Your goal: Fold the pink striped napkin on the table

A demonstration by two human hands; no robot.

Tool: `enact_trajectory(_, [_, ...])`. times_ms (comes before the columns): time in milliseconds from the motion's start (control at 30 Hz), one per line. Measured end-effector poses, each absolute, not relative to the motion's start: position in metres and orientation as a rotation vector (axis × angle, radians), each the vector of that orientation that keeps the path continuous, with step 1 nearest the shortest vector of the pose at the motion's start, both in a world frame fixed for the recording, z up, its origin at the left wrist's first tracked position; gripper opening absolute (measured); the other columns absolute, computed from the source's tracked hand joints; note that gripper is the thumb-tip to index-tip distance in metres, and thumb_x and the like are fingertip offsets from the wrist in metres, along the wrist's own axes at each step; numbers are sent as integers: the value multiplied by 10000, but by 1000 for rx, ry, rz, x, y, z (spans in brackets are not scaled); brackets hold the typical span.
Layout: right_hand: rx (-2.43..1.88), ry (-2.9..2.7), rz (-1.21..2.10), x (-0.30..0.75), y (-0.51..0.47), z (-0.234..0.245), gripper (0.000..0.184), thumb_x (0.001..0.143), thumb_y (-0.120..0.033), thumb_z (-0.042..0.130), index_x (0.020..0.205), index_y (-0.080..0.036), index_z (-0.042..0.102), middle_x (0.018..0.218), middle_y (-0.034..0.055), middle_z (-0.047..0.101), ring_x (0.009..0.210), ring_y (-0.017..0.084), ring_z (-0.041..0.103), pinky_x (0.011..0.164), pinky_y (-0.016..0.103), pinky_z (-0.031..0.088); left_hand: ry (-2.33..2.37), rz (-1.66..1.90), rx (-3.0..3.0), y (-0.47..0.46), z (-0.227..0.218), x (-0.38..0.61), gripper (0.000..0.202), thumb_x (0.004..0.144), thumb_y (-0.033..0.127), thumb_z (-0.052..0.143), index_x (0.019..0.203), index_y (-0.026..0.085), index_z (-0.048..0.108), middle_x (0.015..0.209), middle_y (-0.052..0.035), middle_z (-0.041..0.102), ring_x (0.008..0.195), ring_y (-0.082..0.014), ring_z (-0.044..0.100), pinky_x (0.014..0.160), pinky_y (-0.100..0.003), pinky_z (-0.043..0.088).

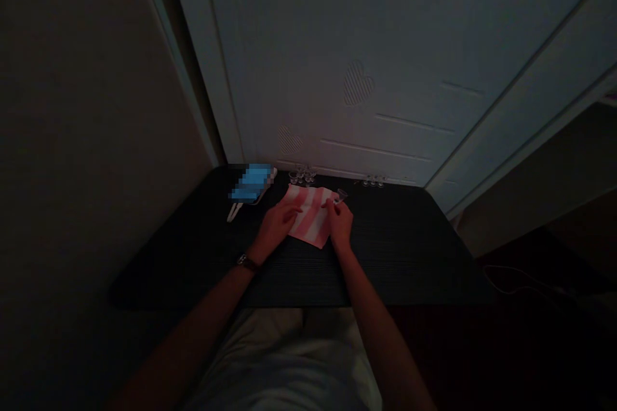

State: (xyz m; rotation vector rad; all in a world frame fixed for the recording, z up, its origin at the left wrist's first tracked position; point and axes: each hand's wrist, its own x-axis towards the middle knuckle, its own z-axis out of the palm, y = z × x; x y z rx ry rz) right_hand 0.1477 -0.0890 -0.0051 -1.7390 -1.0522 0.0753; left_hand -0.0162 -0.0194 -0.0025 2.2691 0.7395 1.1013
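Observation:
A pink and white striped cloth or paper sheet point(311, 215) is spread between my hands over the dark table. My left hand point(278, 226) grips its left side, thumb and fingers lying over the edge. At the right side, my right hand point(341, 225) is closed in a pinch on a small clear cup-shaped piece point(342, 194), which sticks up past the fingertips beside the sheet's upper right corner. Dim light hides the fine detail of both grips.
Behind the sheet stand several small clear pieces point(303, 174), with more clear pieces point(374, 181) farther right. A phone-like device with a blurred blue screen point(251, 183) leans at the back left. The dark tabletop point(409, 250) meets a pale panel point(299, 45) with heart reliefs.

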Motion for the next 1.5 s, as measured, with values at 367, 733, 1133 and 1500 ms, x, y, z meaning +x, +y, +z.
enact_trajectory(367, [-1782,-1279,23,137,-94,3,169,834,-222,424,841,-200,591,874,21,609,838,155,545,749,262,367,829,849,2279,-32,8,-18,263,826,311,438,1010,210,595,806,1,688,720,-150,639,674,-245,466])
enact_trajectory(733, [-1824,-1228,86,141,-91,0,273,864,-332,375,836,-169,592,806,61,626,726,159,556,685,255,382,738,911,2521,-27,-1,-16,270,796,205,444,1041,200,558,1061,-53,601,1009,-195,550,884,-338,434])
enact_trajectory(1133, [-1659,-1396,348,137,-89,2,170,799,-336,512,817,-189,595,746,6,633,635,114,560,603,208,407,736,825,2459,-22,-14,-10,561,738,397,577,1236,198,413,1267,-77,494,1170,-219,453,1005,-363,347])
enact_trajectory(1500, [-1836,-1327,77,155,-93,-1,162,792,-322,509,805,-190,603,767,28,632,673,137,552,616,226,388,743,775,2555,-22,-14,-10,697,692,441,620,1278,164,362,1314,-118,443,1210,-240,416,1034,-369,313])
